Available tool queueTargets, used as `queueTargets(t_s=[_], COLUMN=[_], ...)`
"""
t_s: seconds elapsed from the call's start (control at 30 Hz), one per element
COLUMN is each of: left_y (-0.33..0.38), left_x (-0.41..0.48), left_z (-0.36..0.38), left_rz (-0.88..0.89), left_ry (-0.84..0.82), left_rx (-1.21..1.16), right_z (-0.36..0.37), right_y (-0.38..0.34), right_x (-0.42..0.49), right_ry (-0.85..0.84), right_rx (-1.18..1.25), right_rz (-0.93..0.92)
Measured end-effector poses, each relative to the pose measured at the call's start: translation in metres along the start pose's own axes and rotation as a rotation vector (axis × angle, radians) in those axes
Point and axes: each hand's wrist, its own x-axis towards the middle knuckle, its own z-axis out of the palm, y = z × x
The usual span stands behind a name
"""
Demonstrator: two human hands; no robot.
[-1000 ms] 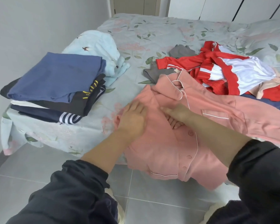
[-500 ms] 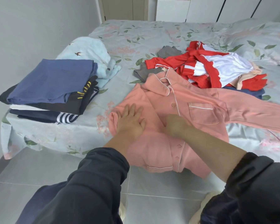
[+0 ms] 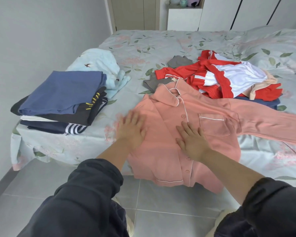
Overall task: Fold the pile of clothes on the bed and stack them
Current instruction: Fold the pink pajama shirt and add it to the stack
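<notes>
The pink shirt (image 3: pixel 162 127) lies front side up on the near part of the bed (image 3: pixel 161 41), collar pointing away from the person and hem hanging over the bed edge above the tiled floor (image 3: pixel 161 211). One sleeve extends flat toward the right side of the frame. The left hand (image 3: pixel 132 130) rests flat on the left part of the shirt, fingers straight and together, gripping nothing; its outline is blurred. The right hand (image 3: pixel 192 140) rests flat on the shirt front, fingers straight and slightly spread, gripping nothing; it lies across the button strip, just beside the chest pocket (image 3: pixel 212 125). Both forearms emerge from dark sleeves (image 3: pixel 85 194). The stack of folded clothes (image 3: pixel 61 98) sits on the left near corner of the bed, well apart from the shirt, with a blue garment (image 3: pixel 63 89) on top and dark and striped items below it. A light blue garment with a bird print (image 3: pixel 96 61) lies just behind the stack, touching it. The unfolded pile lies behind the shirt: a red and white garment (image 3: pixel 229 77) on top, a grey garment (image 3: pixel 154 82) at its left, next to the shirt collar
</notes>
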Motion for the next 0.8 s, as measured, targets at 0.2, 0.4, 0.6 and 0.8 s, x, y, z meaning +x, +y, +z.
queueTargets(t_s=[0.2,0.4,0.6,0.8], left_y=[0.093,0.187,0.263,0.310], left_x=[-0.001,0.009,0.022,0.038], left_z=[-0.001,-0.008,-0.007,0.005], left_rz=[0.106,0.223,0.320,0.493], left_ry=[-0.134,-0.141,-0.138,0.025], left_rx=[-0.201,-0.225,-0.238,-0.228], right_z=[-0.009,-0.005,-0.004,-0.026], right_y=[0.051,0.136,0.220,0.283], right_x=[-0.011,-0.056,-0.105,-0.132], right_ry=[-0.052,0.035,0.056,0.623], right_rx=[-0.058,0.000,0.085,0.783], right_rz=[0.099,0.319,0.564,0.894])
